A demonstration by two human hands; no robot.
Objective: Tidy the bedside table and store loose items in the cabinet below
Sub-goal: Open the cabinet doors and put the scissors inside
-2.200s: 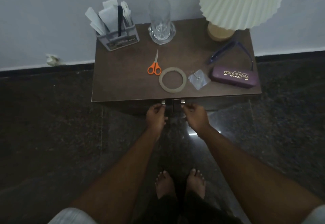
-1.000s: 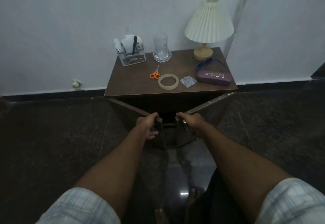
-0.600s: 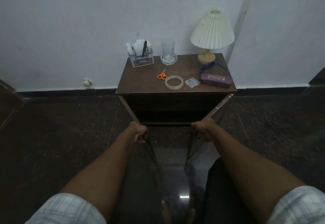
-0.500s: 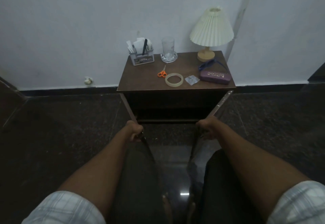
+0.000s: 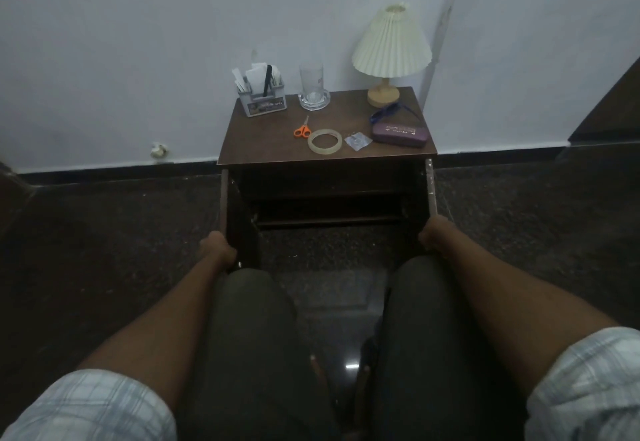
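- Bedside table (image 5: 277,139), dark brown wood, stands against the pale wall, and both doors of the cabinet below it are swung wide open.
- Left hand (image 5: 217,245) is wrapped around the outer edge of the left cabinet door (image 5: 239,219); fingers curl behind the panel, so it's a closed grasp on the door.
- Right hand (image 5: 433,233) is clamped on the outer edge of the right cabinet door (image 5: 429,188) in the same way, fingertips hidden behind it.
- Cabinet interior (image 5: 329,198) is dark; what's inside is too dim to make out.
- On the table top, the clear roll of tape (image 5: 325,141) lies flat near the front edge, about the middle.
- Small orange-handled scissors (image 5: 303,129) lie just left of the tape, blades pointing toward the wall.
- A small clear plastic packet (image 5: 358,139) sits just right of the tape.
- A purple spectacle case with gold lettering (image 5: 399,132) lies beyond the packet at the right edge, with blue-framed glasses (image 5: 388,113) just behind it.
- At the back, a grey desk organiser stuffed with white papers (image 5: 263,96) stands in the left corner, a clear glass mug (image 5: 313,89) beside it, and a cream pleated-shade lamp on a wooden base (image 5: 391,46) in the right corner.
- Dark-trousered knees fill the foreground between the outstretched forearms.
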